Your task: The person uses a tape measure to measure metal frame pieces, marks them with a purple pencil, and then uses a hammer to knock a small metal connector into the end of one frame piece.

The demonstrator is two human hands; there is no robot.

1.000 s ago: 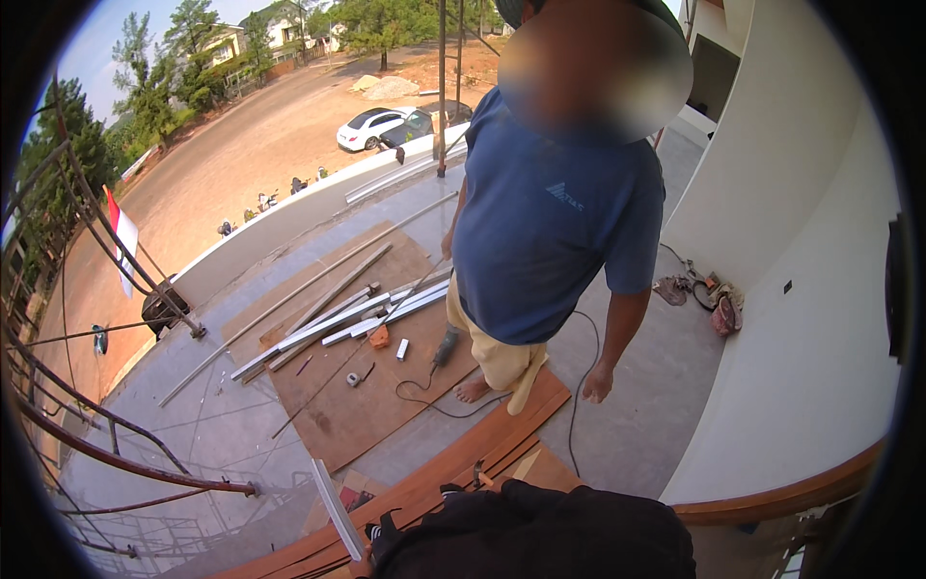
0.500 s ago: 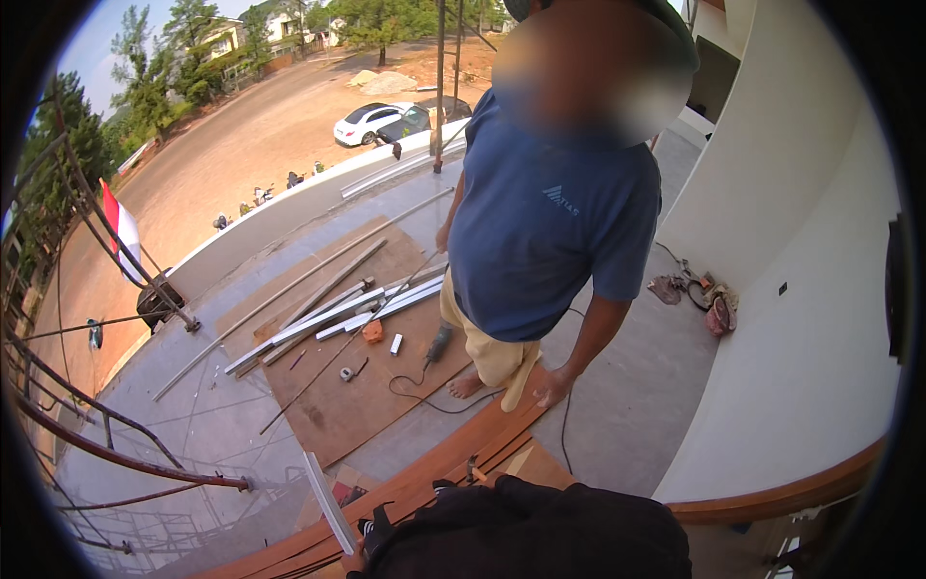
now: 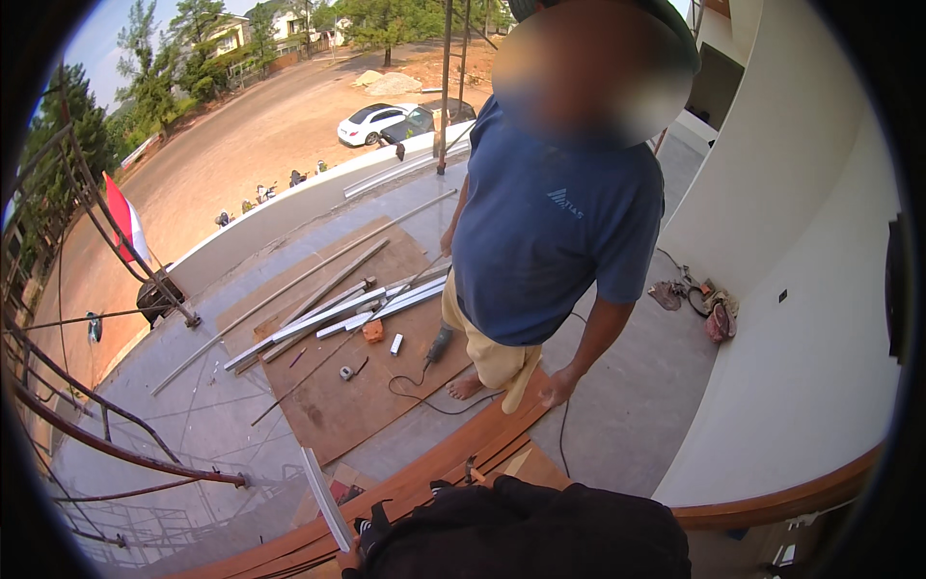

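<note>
At the lower edge, my left hand is closed round the near end of a pale metal profile bar, which slants up and away to the left. Dark clothing fills the bottom middle, and my right hand does not show. A hammer sticks out past that clothing; what supports its handle is hidden. Long reddish-brown boards run beneath it. Across from me stands a person in a blue T-shirt. One of that person's hands hangs by the boards' far end; the other is near a thin rod.
On a brown sheet lie white metal profiles, a tape measure, an orange block and a corded power tool. Scaffold pipes stand at left. A white wall rises at right, with bags beside it.
The view has shifted slightly. The thin rod's lower end has swung a little to the left. My left hand stays on the metal profile bar.
</note>
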